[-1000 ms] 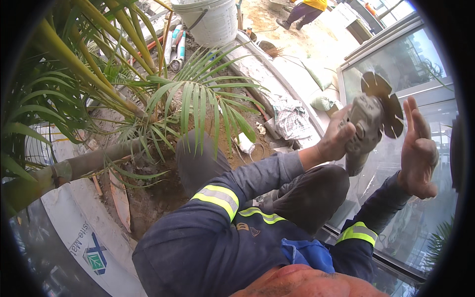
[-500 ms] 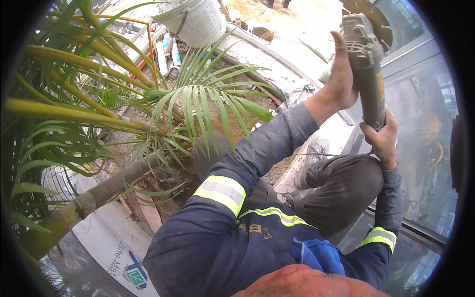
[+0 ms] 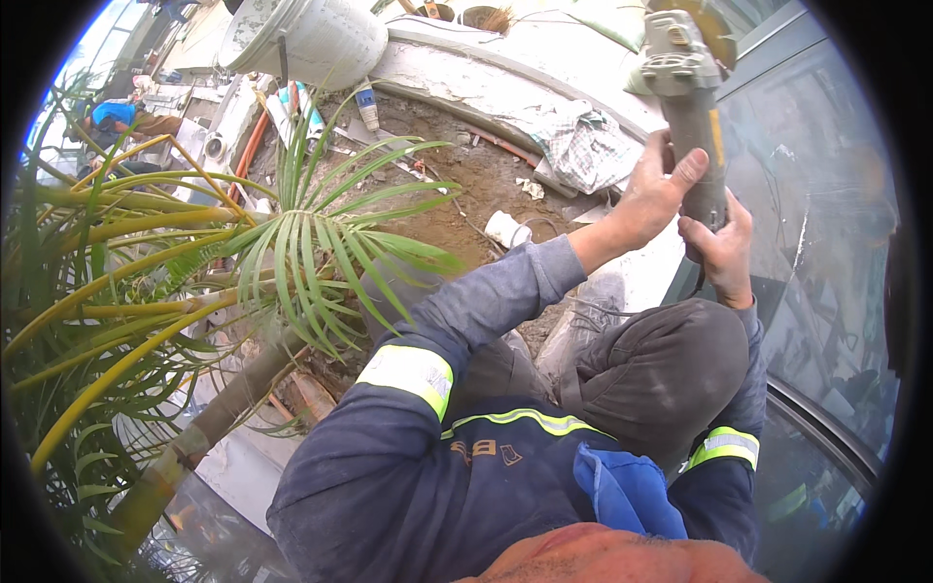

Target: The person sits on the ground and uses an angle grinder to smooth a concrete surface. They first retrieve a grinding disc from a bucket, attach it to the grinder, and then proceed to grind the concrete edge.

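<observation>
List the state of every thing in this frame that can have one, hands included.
angle grinder: held upright, head end up, in both hands
left hand: closed on the grinder body
right hand: closed on the grinder's lower end
white bucket: standing on the ledge, a tool handle sticking out
cloth: crumpled on the soil's edge
white cup: lying tipped on the soil
palm fronds: spread open

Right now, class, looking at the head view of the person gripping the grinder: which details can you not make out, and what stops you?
- Angle grinder: its disc end is cut off by the top rim.
- Right hand: its grip on the handle shows only from the back; the fingertips are hidden behind the tool.
- Left hand: the palm is hidden against the grinder.
- Bucket: the contents are out of view past the top edge.
- Distant person: too small and leaf-covered.
</observation>
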A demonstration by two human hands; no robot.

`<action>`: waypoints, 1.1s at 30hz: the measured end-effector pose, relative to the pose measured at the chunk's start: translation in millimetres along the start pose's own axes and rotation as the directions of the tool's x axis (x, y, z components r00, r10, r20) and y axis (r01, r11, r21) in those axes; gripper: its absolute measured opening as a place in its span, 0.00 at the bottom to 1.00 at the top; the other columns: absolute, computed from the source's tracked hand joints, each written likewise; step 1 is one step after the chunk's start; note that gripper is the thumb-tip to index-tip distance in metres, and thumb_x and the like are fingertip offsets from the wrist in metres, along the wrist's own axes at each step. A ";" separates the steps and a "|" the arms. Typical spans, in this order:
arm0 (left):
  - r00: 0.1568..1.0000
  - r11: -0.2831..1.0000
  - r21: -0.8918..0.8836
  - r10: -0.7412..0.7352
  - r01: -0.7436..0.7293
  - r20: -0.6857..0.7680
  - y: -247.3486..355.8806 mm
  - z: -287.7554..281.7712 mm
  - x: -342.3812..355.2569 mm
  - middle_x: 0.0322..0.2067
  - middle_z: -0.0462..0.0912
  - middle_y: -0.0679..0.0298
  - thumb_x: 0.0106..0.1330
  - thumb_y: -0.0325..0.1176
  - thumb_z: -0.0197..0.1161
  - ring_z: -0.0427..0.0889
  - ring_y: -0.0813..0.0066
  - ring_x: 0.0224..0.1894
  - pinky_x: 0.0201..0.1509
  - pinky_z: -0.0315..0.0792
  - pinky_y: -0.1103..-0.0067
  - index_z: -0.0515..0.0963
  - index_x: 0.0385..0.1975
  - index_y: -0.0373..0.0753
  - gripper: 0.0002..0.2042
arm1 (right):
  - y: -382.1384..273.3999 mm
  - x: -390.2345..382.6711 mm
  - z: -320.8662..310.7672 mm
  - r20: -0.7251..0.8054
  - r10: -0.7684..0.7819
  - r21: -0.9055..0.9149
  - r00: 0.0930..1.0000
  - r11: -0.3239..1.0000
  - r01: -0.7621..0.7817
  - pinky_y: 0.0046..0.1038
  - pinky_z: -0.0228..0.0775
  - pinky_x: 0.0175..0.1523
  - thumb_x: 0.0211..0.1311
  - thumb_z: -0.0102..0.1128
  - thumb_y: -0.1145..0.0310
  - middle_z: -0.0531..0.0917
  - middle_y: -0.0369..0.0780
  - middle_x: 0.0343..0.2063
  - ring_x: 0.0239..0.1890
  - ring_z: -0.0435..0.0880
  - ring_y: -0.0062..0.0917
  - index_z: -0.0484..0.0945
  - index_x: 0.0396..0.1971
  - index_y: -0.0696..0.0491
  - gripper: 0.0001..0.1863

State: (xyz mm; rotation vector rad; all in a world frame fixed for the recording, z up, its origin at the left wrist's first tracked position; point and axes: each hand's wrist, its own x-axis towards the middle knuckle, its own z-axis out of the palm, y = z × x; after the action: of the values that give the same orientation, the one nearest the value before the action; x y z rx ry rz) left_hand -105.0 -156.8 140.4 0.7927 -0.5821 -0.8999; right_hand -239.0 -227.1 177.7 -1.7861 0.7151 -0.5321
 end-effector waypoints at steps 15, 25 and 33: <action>0.580 0.875 -0.422 -0.475 0.235 -0.662 -105.4 -168.2 5.0 0.58 0.80 0.65 0.74 0.71 0.34 0.77 0.63 0.60 0.66 0.70 0.58 0.73 0.63 0.49 0.36 | 192.6 7.2 112.3 0.235 0.167 -0.442 0.957 0.896 -0.048 0.46 0.79 0.44 0.44 0.71 0.62 0.85 0.59 0.31 0.37 0.87 0.52 0.75 0.37 0.65 0.25; 0.522 0.881 -0.472 -0.421 0.041 -0.741 -130.2 -208.0 18.2 0.44 0.85 0.62 0.74 0.56 0.40 0.82 0.63 0.44 0.52 0.76 0.61 0.80 0.50 0.43 0.26 | 183.6 21.2 120.7 0.298 0.212 -0.530 0.931 0.847 -0.023 0.49 0.79 0.46 0.45 0.70 0.61 0.84 0.60 0.30 0.37 0.86 0.57 0.72 0.37 0.65 0.26; 0.729 0.925 -0.301 -0.371 0.233 -0.575 -130.4 -141.8 0.6 0.59 0.76 0.57 0.75 0.71 0.38 0.75 0.60 0.60 0.67 0.69 0.59 0.69 0.65 0.40 0.39 | 206.8 29.1 110.7 0.115 0.187 -0.172 0.976 0.971 -0.165 0.41 0.77 0.46 0.42 0.73 0.54 0.84 0.60 0.32 0.37 0.86 0.50 0.77 0.37 0.70 0.32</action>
State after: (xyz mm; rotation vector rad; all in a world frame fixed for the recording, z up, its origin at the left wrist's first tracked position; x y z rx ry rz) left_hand -60.7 -157.0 -47.0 0.9467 0.2449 -0.9079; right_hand -188.1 -219.8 -53.0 -1.8659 0.8358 -0.2410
